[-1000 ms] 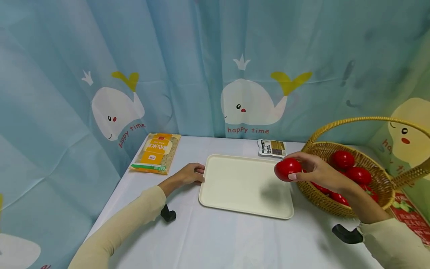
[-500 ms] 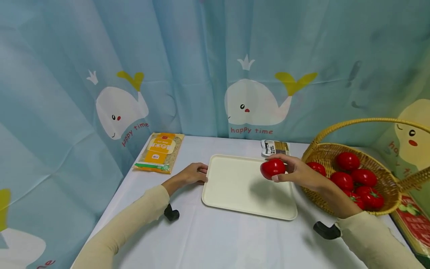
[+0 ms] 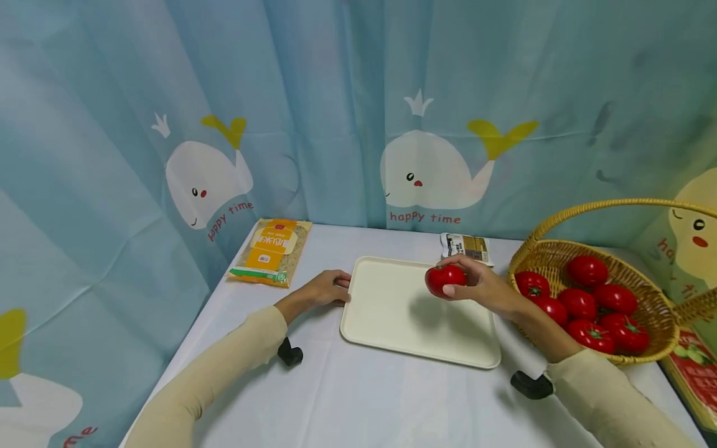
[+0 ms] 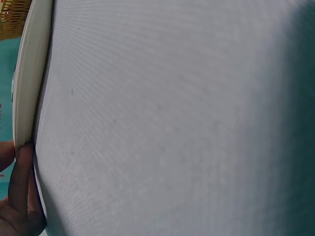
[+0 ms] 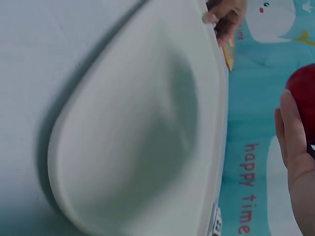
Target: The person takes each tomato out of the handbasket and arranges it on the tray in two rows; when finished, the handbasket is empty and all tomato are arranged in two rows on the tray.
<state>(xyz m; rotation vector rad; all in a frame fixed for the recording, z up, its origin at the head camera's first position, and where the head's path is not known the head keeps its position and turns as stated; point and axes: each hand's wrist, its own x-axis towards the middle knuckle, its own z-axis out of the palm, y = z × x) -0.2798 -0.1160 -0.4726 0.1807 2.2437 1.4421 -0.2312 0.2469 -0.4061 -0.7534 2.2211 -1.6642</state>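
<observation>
My right hand point(image 3: 490, 289) holds a red tomato point(image 3: 445, 281) between thumb and fingers, above the right half of the cream rectangular tray point(image 3: 381, 311). A shadow falls on the tray below the tomato, and the two are apart. In the right wrist view, the tomato point(image 5: 304, 101) is cut off by the frame's edge. At the tray's left end, my left hand point(image 3: 322, 289) pinches the rim. The left wrist view has its thumb and fingers point(image 4: 19, 189) at the rim of the tray point(image 4: 30, 73).
A wicker basket point(image 3: 658, 314) with a tall handle stands at the right, holding several tomatoes. A red printed box point(image 3: 694, 373) lies beside it. Behind the tray is a small packet point(image 3: 470, 247). A yellow grain bag point(image 3: 269, 254) lies back left. A whale-print curtain point(image 3: 330, 155) hangs behind.
My right hand has carried the tomato leftward from beside the basket to over the tray. The left hand stays at the rim. The head view has shifted slightly.
</observation>
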